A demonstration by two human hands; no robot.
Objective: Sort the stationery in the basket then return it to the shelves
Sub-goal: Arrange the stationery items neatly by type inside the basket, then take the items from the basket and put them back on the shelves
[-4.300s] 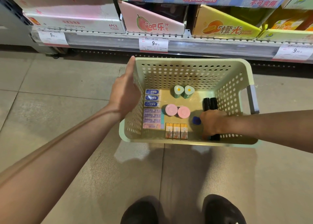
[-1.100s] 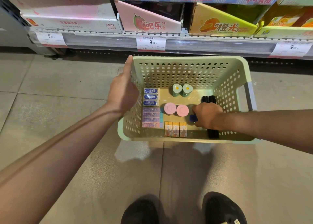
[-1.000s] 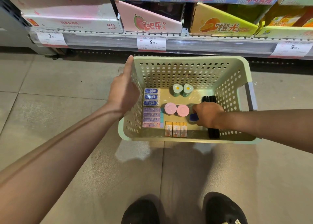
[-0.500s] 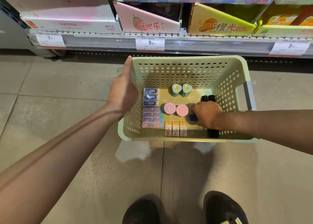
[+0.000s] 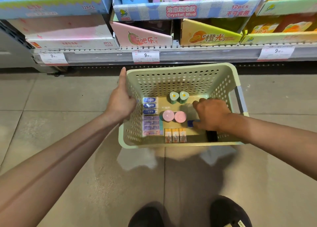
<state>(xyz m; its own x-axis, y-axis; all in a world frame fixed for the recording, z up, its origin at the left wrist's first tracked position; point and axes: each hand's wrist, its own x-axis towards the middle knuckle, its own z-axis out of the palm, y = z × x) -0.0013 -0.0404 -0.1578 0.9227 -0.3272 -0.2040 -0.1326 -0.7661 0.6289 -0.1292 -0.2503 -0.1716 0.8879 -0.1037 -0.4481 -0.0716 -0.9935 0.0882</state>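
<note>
The right hand [image 5: 211,114] is held low inside the basket [image 5: 180,69], knuckles up and fingers curled downward over the black items [image 5: 211,135]; whether anything is actually gripped cannot be told, since the fingertips are hidden. A small blue item [image 5: 190,123] is seen touching or just beside its thumb side, toward the basket's middle. The black items lie beneath the palm, long axis running near to far, their near ends showing below the wrist. The right hand is much the nearer to both.

The left hand [image 5: 120,103] is closed over the basket's left wall, thumb along the rim, steadying it.

Already ranked on the basket floor: blue and purple erasers [image 5: 150,116] along the left wall, orange boxes [image 5: 175,135] at the near wall, pink round items [image 5: 174,116], green items [image 5: 179,97].

The basket stands on a tiled floor [image 5: 51,106] before a low shelf [image 5: 188,55] with price tags and display cartons.
</note>
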